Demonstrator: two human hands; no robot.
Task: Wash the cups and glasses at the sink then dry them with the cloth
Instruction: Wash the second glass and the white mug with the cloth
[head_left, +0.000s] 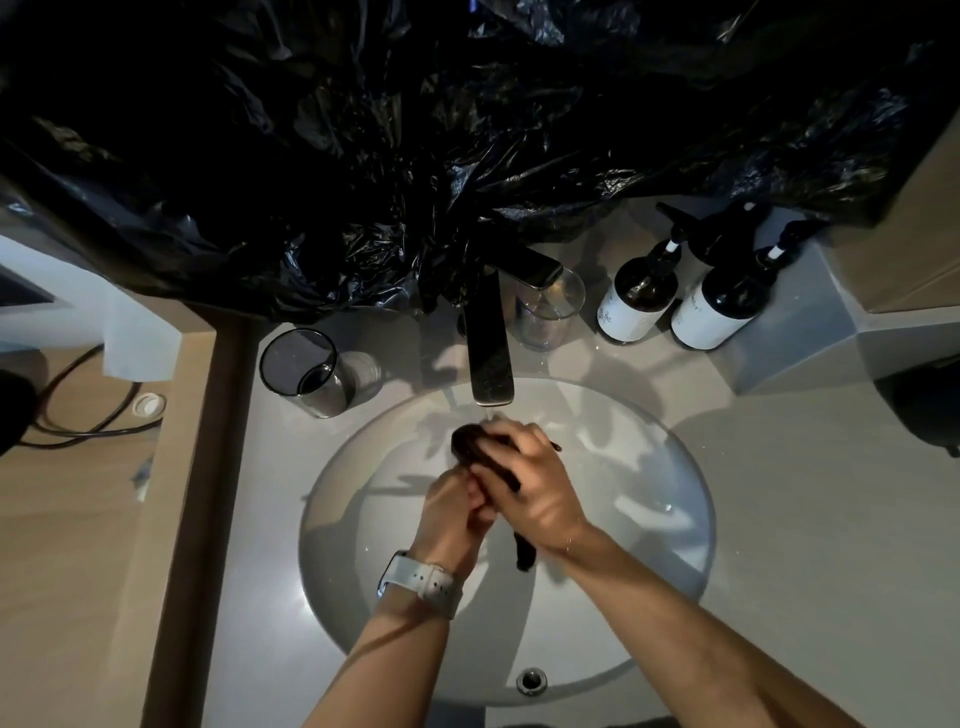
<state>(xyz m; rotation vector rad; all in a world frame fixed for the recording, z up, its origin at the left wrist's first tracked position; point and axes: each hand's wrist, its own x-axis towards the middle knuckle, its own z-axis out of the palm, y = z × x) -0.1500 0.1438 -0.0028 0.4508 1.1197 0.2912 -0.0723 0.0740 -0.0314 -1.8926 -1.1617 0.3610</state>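
Observation:
Over the round white sink (649, 545) both my hands wring a dark wet cloth (470, 441) under the black faucet (488, 343), from which a thin stream of water runs. My right hand (524, 483) grips the upper part of the cloth. My left hand (457, 506), with a white watch at the wrist, grips it lower; a dark tail of cloth (524, 553) hangs below. A clear glass (306, 374) with a dark rim stands left of the faucet. A second clear glass (550, 309) stands to the faucet's right.
Two dark pump bottles (636, 296) (719, 306) with white labels stand at the back right. Black plastic sheeting (415, 156) covers the wall behind. A wooden ledge (78, 493) with a black cable lies to the left. The overflow hole (531, 680) is near me.

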